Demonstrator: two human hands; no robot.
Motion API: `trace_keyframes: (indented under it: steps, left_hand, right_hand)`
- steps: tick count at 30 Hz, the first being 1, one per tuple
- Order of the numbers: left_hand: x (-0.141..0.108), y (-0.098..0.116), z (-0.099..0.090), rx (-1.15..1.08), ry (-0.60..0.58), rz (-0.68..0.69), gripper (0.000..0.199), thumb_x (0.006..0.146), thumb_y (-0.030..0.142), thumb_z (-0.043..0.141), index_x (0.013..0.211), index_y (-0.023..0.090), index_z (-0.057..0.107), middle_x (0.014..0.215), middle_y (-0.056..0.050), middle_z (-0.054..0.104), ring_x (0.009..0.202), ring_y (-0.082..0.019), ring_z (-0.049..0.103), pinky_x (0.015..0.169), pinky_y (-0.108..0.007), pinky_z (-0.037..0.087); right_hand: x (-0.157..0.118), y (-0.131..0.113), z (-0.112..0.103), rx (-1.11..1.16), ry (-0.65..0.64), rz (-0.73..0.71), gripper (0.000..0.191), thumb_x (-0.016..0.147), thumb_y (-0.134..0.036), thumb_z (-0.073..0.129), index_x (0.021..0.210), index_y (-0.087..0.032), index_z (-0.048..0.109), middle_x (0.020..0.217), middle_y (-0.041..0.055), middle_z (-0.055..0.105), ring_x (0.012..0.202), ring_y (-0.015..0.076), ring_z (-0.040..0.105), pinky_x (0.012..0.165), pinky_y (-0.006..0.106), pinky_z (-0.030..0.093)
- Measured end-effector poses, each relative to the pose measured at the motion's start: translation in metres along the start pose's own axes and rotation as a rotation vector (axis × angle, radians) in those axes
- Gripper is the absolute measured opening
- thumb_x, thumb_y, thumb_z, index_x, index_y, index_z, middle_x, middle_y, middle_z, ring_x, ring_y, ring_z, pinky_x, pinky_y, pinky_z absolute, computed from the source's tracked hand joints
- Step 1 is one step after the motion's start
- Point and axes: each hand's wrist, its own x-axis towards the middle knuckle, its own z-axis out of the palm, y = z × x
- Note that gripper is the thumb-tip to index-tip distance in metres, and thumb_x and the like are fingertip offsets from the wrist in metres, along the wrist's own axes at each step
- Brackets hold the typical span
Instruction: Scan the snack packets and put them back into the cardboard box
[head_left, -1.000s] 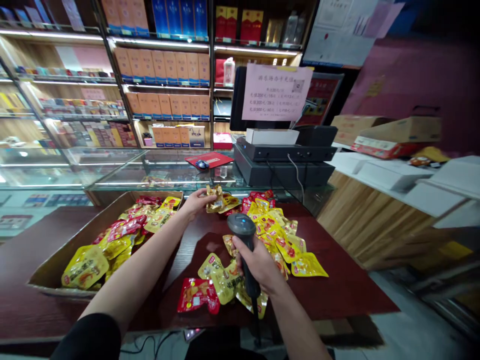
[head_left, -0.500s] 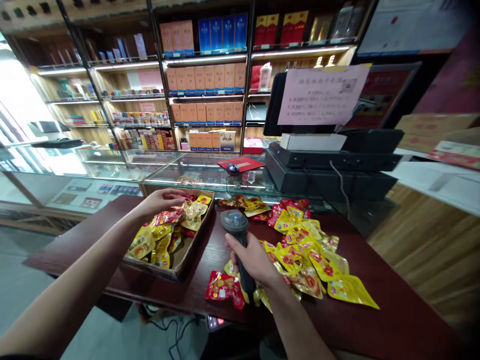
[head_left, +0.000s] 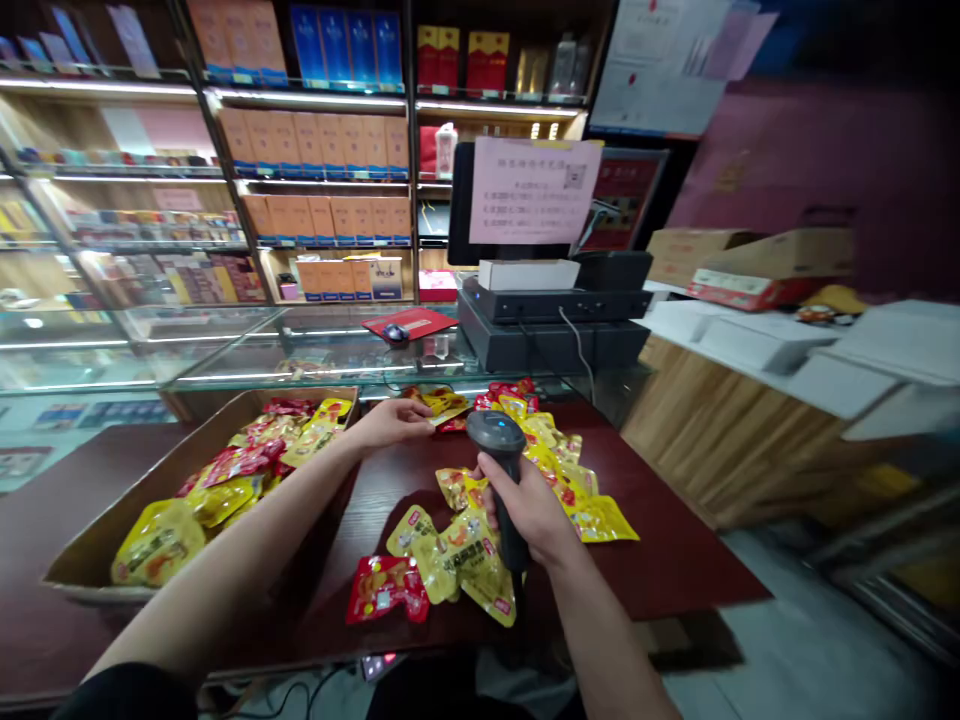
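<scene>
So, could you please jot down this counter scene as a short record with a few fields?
Left hand: open, fingertips next to a yellow packet
Right hand: gripping a barcode scanner
Near the hands: loose snack packets on a dark red counter
Box: cardboard box of more packets, left of the hands
Behind: glass display case, cash register, pink notice
</scene>
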Motion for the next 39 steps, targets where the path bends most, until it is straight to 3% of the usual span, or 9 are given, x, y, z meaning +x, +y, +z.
trace_keyframes:
  steps: [6,11,15,18,23,31,34,37,39]
  left_hand:
    - [0.041,-0.023,0.056,0.131,-0.196,0.052,0.048,0.064,0.04,0.073,0.103,0.013,0.068,0.076,-0.004,0.068,0.066,-0.015,0.06,0.058,-0.023,0.042]
    - [0.04,-0.054,0.068,0.419,-0.178,0.071,0.045,0.064,0.038,0.07,0.102,0.016,0.069,0.084,-0.005,0.069,0.073,-0.018,0.062,0.065,-0.024,0.043]
    - [0.035,-0.062,0.071,0.499,-0.141,0.056,0.055,0.055,0.034,0.076,0.107,0.018,0.069,0.089,-0.006,0.07,0.077,-0.02,0.062,0.068,-0.025,0.043]
    - [0.038,-0.061,0.07,0.357,-0.156,-0.07,0.058,0.047,0.032,0.081,0.102,0.016,0.069,0.089,-0.006,0.071,0.079,-0.021,0.063,0.066,-0.024,0.044]
    - [0.043,-0.054,0.05,0.117,-0.326,-0.234,0.037,0.053,0.042,0.08,0.076,0.014,0.07,0.07,-0.003,0.069,0.067,-0.017,0.063,0.058,-0.023,0.045]
    - [0.043,-0.041,0.013,-0.382,-0.193,-0.333,0.041,0.055,0.029,0.084,0.086,0.017,0.06,0.085,-0.007,0.071,0.075,-0.022,0.068,0.064,-0.034,0.056]
    - [0.042,-0.036,0.016,-0.495,-0.216,-0.341,0.035,0.065,0.024,0.08,0.092,0.016,0.059,0.092,-0.008,0.07,0.079,-0.022,0.069,0.065,-0.037,0.058]
    - [0.039,-0.03,0.021,-0.587,-0.28,-0.323,0.027,0.072,0.02,0.074,0.095,0.015,0.059,0.098,-0.01,0.069,0.083,-0.022,0.069,0.066,-0.038,0.059]
    - [0.038,-0.026,0.023,-0.634,-0.315,-0.317,0.025,0.074,0.019,0.071,0.095,0.014,0.058,0.098,-0.01,0.069,0.083,-0.022,0.069,0.066,-0.039,0.059]
  right_hand:
    - [-0.005,0.007,-0.032,0.038,0.093,0.006,0.04,0.078,-0.055,0.062,0.083,-0.017,0.052,0.046,-0.0074,0.05,0.034,0.0077,0.045,0.037,0.02,0.039]
    - [-0.006,0.013,-0.037,0.043,0.14,0.046,0.037,0.077,-0.053,0.064,0.08,-0.018,0.052,0.046,-0.0068,0.051,0.033,0.0078,0.045,0.036,0.02,0.038]
    - [-0.005,0.017,-0.034,0.03,0.154,0.067,0.035,0.078,-0.051,0.063,0.079,-0.018,0.051,0.045,-0.0068,0.05,0.034,0.0083,0.045,0.036,0.019,0.037]
    - [-0.004,0.018,-0.03,0.029,0.144,0.066,0.035,0.078,-0.051,0.063,0.079,-0.018,0.052,0.044,-0.0071,0.05,0.034,0.0078,0.044,0.036,0.019,0.037]
    - [-0.003,0.022,-0.027,0.03,0.142,0.076,0.035,0.077,-0.052,0.064,0.08,-0.019,0.052,0.047,-0.0064,0.052,0.034,0.008,0.044,0.036,0.02,0.037]
    - [-0.002,0.025,-0.022,0.015,0.133,0.093,0.034,0.078,-0.051,0.063,0.082,-0.018,0.055,0.046,-0.006,0.051,0.035,0.0087,0.047,0.036,0.019,0.039]
    - [0.002,0.019,-0.015,0.045,0.118,0.069,0.033,0.078,-0.047,0.064,0.088,-0.017,0.057,0.062,-0.001,0.061,0.042,0.0095,0.054,0.036,0.019,0.043]
    - [0.008,0.012,-0.008,0.115,0.13,0.021,0.037,0.075,-0.043,0.068,0.099,-0.017,0.055,0.091,0.0058,0.065,0.066,0.0172,0.068,0.04,0.023,0.052]
    - [0.012,0.011,-0.006,0.146,0.134,-0.003,0.041,0.074,-0.042,0.069,0.103,-0.017,0.055,0.098,0.0076,0.063,0.081,0.0226,0.069,0.047,0.026,0.057]
